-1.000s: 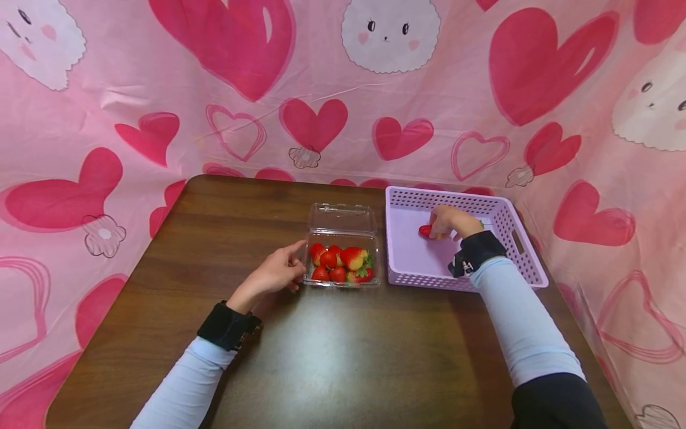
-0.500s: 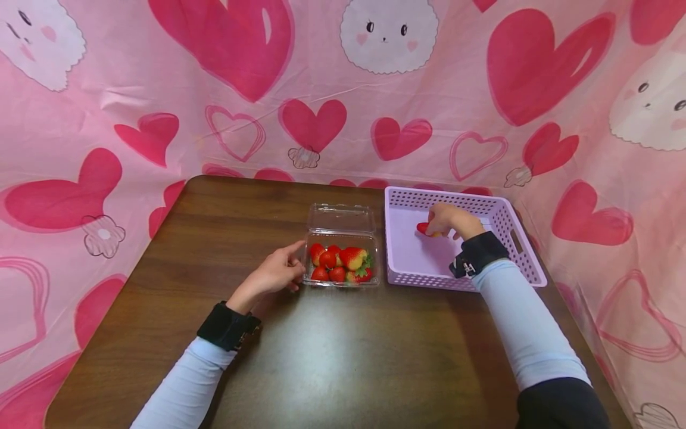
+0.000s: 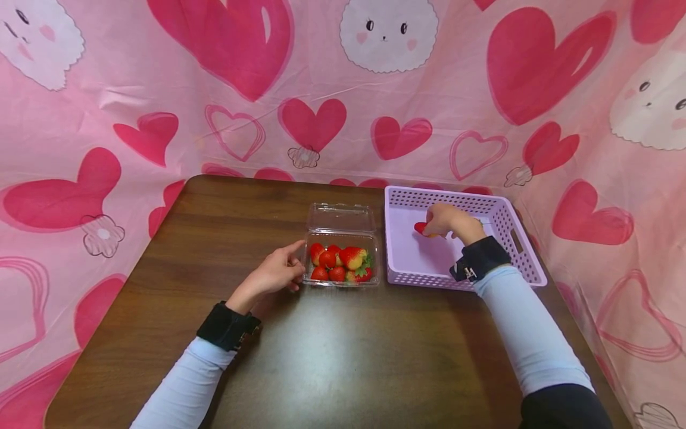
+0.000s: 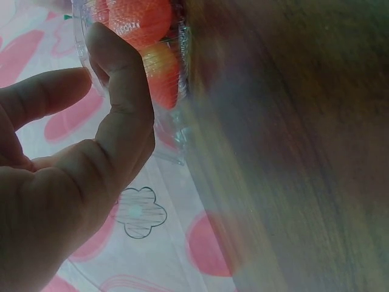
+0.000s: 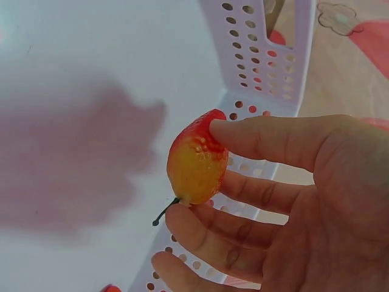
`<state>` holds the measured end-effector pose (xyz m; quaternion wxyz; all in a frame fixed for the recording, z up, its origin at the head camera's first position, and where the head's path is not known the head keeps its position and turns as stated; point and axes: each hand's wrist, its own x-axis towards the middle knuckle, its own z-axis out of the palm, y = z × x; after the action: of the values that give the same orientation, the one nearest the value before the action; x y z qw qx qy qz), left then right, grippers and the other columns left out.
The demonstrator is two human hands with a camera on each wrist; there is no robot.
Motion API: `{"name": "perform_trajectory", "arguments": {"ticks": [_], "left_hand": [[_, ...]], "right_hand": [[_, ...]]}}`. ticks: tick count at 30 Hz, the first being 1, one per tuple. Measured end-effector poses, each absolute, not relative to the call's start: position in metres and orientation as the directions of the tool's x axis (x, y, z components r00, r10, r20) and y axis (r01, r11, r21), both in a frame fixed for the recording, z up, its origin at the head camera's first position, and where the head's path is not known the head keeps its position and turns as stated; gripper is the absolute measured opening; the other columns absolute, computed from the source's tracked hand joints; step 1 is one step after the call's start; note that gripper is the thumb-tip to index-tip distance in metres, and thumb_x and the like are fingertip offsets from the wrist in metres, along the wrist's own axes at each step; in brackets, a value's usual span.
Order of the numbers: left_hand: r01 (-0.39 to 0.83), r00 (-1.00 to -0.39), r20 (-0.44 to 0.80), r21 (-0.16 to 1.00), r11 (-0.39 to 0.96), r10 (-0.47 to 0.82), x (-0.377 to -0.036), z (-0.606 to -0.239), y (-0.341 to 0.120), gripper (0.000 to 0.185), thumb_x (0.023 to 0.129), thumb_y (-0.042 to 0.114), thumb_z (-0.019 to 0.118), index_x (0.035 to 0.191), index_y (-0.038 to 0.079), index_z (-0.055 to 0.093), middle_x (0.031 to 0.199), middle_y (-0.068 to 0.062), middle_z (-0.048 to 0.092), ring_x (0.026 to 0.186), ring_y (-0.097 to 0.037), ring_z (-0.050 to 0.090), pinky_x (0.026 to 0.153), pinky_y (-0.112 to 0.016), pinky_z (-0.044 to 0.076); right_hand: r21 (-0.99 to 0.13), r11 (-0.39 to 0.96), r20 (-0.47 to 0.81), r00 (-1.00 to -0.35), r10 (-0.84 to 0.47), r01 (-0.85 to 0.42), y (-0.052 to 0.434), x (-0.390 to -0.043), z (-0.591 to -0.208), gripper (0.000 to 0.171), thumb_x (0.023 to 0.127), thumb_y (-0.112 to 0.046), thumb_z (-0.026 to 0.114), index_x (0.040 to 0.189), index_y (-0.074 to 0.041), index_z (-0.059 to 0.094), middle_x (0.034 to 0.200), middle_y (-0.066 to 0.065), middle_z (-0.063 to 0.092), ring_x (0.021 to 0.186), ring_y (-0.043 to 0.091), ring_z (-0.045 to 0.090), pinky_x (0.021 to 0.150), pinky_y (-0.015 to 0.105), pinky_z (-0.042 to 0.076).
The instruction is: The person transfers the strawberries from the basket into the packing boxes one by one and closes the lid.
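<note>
A clear plastic clamshell box (image 3: 341, 256) with its lid open holds several strawberries (image 3: 343, 264) in the middle of a dark wooden table. My left hand (image 3: 276, 274) rests against the box's left side, thumb (image 4: 124, 103) and finger touching the clear wall (image 4: 173, 91). A lilac perforated basket (image 3: 509, 238) stands to the right of the box. My right hand (image 3: 447, 220) is inside the basket, above its floor, pinching a red and yellow strawberry (image 5: 196, 161) between thumb and fingers. The same strawberry (image 3: 420, 227) shows at the fingertips in the head view.
Pink cloth printed with hearts and white faces (image 3: 343, 89) walls in the table at the back and both sides. The brown tabletop (image 3: 348, 351) stretches toward me. The basket floor (image 5: 91, 121) is white and carries the hand's shadow.
My right hand has carried the strawberry slightly left and farther back inside the basket. The left hand and the box have stayed put.
</note>
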<state>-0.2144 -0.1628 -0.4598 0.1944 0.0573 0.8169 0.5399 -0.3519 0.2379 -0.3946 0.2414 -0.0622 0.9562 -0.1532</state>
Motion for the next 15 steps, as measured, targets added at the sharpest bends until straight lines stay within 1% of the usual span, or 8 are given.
{"name": "perform_trajectory", "arguments": {"ticks": [6, 12, 15], "left_hand": [[-0.116, -0.916, -0.260, 0.901, 0.419, 0.306, -0.214, -0.460, -0.163, 0.070, 0.102, 0.000, 0.058, 0.165, 0.001, 0.028, 0.085, -0.016, 0.060, 0.068, -0.026, 0.060, 0.071, -0.041, 0.063], [-0.125, -0.916, -0.267, 0.899, 0.420, 0.299, -0.213, -0.459, -0.162, 0.069, 0.102, 0.000, 0.058, 0.165, 0.002, 0.028, 0.087, -0.016, 0.061, 0.069, -0.026, 0.061, 0.071, -0.039, 0.062], [-0.125, -0.918, -0.266, 0.899, 0.421, 0.296, -0.213, -0.458, -0.162, 0.069, 0.102, -0.001, 0.057, 0.165, 0.002, 0.028, 0.087, -0.016, 0.060, 0.069, -0.025, 0.061, 0.070, -0.039, 0.063]], "right_hand": [[-0.319, 0.943, -0.404, -0.888, -0.222, -0.090, 0.234, -0.347, -0.393, 0.029, 0.092, -0.021, 0.074, 0.109, 0.000, 0.065, 0.098, 0.017, 0.063, 0.091, 0.036, 0.060, 0.085, 0.056, 0.054], [-0.297, 0.945, -0.373, -0.894, -0.247, -0.137, 0.229, -0.343, -0.392, 0.033, 0.090, -0.022, 0.075, 0.111, 0.001, 0.064, 0.100, 0.018, 0.063, 0.093, 0.037, 0.060, 0.082, 0.051, 0.055], [-0.298, 0.942, -0.356, -0.897, -0.261, -0.155, 0.227, -0.342, -0.392, 0.031, 0.090, -0.022, 0.075, 0.109, 0.001, 0.064, 0.099, 0.017, 0.063, 0.091, 0.035, 0.059, 0.079, 0.048, 0.054]]}}
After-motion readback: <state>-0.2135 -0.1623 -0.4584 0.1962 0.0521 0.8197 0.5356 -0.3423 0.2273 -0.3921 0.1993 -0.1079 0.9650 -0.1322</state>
